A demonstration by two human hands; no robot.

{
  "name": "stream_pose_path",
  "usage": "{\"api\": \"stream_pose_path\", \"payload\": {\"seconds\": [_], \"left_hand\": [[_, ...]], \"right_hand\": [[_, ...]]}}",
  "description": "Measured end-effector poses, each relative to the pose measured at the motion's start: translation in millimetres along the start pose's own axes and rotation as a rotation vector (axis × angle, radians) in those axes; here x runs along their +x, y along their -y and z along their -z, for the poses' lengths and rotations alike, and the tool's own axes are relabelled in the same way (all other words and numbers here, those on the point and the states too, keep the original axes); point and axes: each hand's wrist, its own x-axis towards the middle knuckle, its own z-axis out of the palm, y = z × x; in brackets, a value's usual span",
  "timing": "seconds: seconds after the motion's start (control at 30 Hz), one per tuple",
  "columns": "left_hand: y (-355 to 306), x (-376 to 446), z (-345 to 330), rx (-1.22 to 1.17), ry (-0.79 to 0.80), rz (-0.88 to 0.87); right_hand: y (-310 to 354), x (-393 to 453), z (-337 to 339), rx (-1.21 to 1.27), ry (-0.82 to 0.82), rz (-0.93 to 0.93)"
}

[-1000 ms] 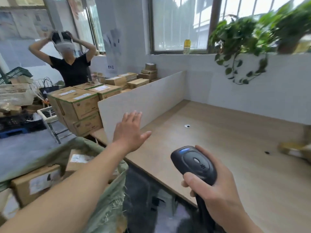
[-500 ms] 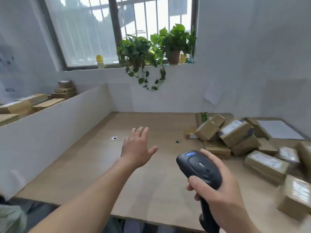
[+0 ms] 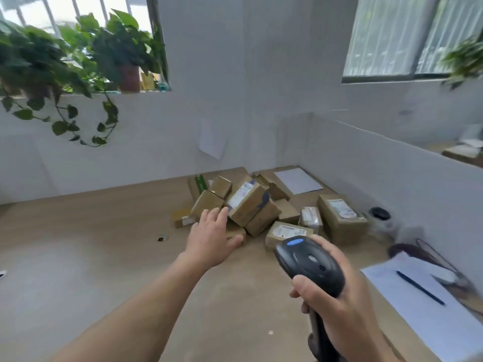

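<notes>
In the head view, the person is at the reaching stage of a scanning job: one parcel has to be fetched from the heap before it can be read. The left hand stretches forward over the table, palm down, fingers straight and close together, thumb spread to the side, holding nothing. Its fingertips lie at the near edge of the pile of cardboard parcels, in front of a small brown carton and just beside a larger tilted parcel with a white label; whether they touch either one cannot be told. The right hand, nearer the body and to the right of the left hand, wraps its fingers round the handle of a black barcode scanner, thumb laid over the back of the head. The scanner head points toward the pile, with a flat labelled parcel just beyond it. To the right of the right hand lies a sheet of paper with a pen on it. The next move probably calls for the left hand to close on one carton, lift it free of its neighbours without toppling them, and turn its label toward the scanner.
</notes>
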Motion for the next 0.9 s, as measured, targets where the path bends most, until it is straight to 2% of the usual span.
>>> {"api": "stream_pose_path", "payload": {"seconds": [0.2,0.47,0.6,0.9], "left_hand": [[-62.7,65.9,-58.0,-0.099,0.123,-0.118],[-146.8,82.5,-142.0,-0.100,0.399,-0.141],[-190.6,81.1,-179.1,-0.078,0.520,-0.115],[-264.3,77.0,-249.0,0.018,0.552,0.009]], "right_hand": [[-25.5,40.6,39.5,-0.021,-0.177,-0.034],[-54.4,64.1,93.7,-0.015,-0.318,-0.126],[-66.3,77.1,126.9,-0.016,-0.309,-0.158],[-103.7,120.2,207.1,-0.080,-0.205,-0.187]]}}
